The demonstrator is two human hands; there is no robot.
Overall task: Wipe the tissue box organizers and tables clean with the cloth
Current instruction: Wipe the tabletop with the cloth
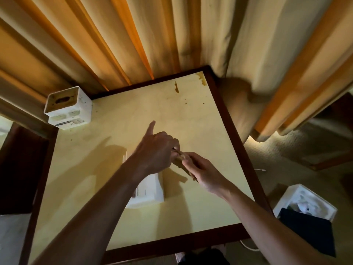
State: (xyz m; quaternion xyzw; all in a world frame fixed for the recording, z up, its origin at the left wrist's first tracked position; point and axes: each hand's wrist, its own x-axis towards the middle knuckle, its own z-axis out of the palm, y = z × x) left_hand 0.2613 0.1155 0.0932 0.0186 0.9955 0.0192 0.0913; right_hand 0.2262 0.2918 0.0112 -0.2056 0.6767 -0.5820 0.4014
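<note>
At mid-frame above the table (191,115), the left hand (156,150) and right hand (202,175) are each pinching the small cloth (181,159) in a closed grip; it looks soft, light, best bunched in the palm.

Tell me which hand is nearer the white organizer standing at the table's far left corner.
Left. The left hand is over the table's middle, right of and nearer the camera than the white organizer. The right hand, holding the cloth, lies farther right.
</note>
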